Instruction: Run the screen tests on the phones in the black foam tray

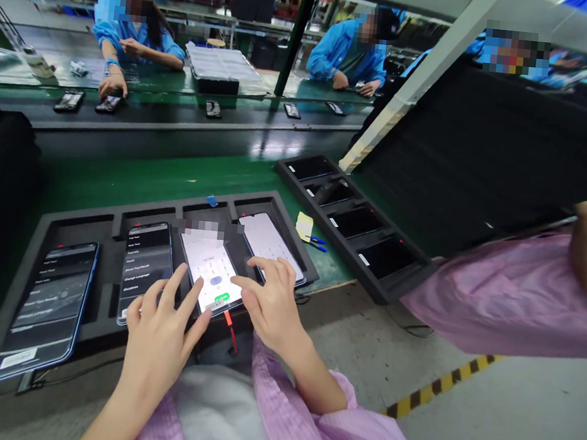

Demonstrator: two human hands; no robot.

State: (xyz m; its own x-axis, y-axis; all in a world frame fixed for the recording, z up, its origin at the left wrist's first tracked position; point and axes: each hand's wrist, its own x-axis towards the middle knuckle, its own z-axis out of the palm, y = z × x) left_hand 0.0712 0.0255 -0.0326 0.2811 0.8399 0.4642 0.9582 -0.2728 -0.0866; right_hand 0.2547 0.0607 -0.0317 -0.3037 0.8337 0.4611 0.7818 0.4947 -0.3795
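Observation:
A black foam tray [104,216] holds several phones. One phone [206,260] shows a dial keypad, and a red cable runs from its lower end. My left hand [162,321] is over that phone's lower left part, fingers spread, holding nothing. From the right, my right hand [270,301] reaches to the keypad's right edge with fingers apart and nothing in them. Its upper fingers overlap the rightmost phone [271,238], which has a pale lit screen. Two phones on the left, a nearer one [50,300] and another [147,261], show dark menu lists.
A second foam tray [297,182] with dark-screened phones stands to the right, beside yellow notes [304,226] and blue pens [317,243]. A slanted white post [402,113] rises behind. Two people in blue work across a line carrying phones; a person's pink sleeve [505,289] is at right.

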